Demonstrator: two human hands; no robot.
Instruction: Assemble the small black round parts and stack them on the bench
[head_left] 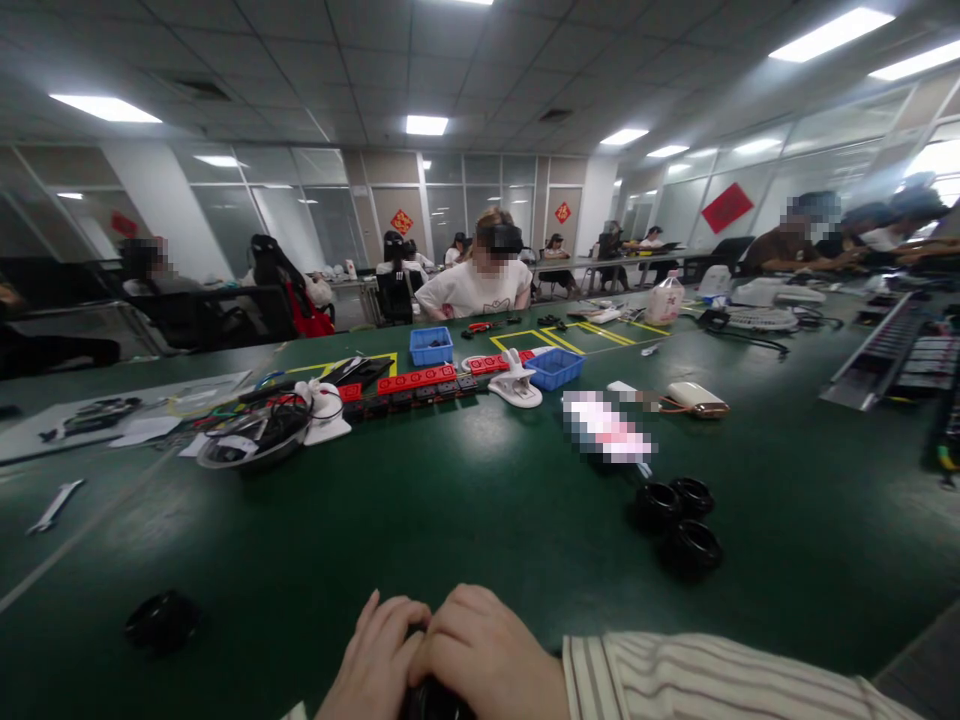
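Note:
At the near edge of the table, my left hand (379,655) and my right hand (484,650) close together around a glossy black part (436,700). Fingers of both hands curl over its top, so most of it is hidden and I cannot tell its full shape. My right hand lies partly across the left one's fingertips. Three black ring-shaped parts with open tops, one of them a black ring (691,545), sit grouped on the right. Another black part (161,622) lies alone to the left of my hands.
Across the green table (465,500) runs a row of red and black modules (416,380), with blue bins (556,370) beside it. A wrench (56,505), a bowl of cables (259,440), a lit phone (607,428) and a power bank (697,400) lie around. A person (487,275) sits opposite.

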